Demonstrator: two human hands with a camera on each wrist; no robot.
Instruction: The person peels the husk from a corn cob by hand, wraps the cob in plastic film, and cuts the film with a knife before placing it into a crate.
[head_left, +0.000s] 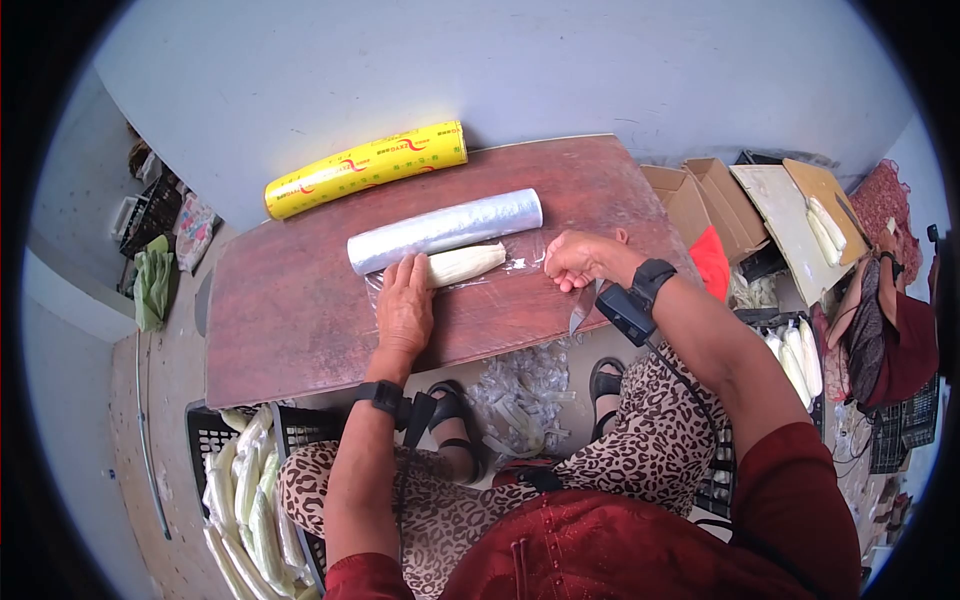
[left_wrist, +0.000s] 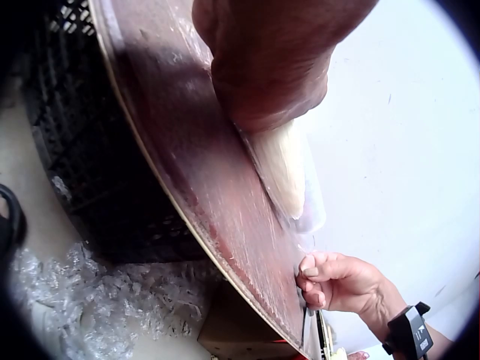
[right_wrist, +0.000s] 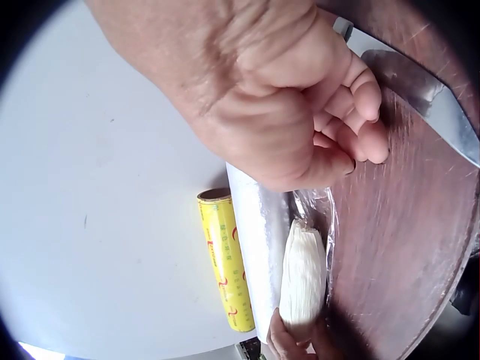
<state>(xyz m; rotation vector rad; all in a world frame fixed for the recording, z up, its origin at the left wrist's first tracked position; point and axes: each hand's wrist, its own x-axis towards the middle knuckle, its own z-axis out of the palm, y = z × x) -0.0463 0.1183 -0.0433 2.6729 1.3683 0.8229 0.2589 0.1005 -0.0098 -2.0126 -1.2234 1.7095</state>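
Note:
A pale corn ear in its husk (head_left: pixel 465 265) lies on clear film beside the film roll (head_left: pixel 445 230). My left hand (head_left: pixel 404 315) grips its left end, fingers on one side and thumb on the other, as the right wrist view shows at the far end of the ear (right_wrist: pixel 304 277). Just past the ear's right end is my right hand (head_left: pixel 585 260), its fingers curled inward; no object shows between its fingertips (right_wrist: pixel 367 154). A knife (right_wrist: pixel 427 94) lies on the table by that hand, its handle partly hidden.
A yellow printed roll (head_left: pixel 365 170) lies along the back of the red-brown table (head_left: pixel 290 310). Crates with wrapped pale ears (head_left: pixel 245 490) stand below left and right. Cardboard boxes (head_left: pixel 700 205) are at right, near another person (head_left: pixel 900 320). Crumpled film (head_left: pixel 520 395) covers floor.

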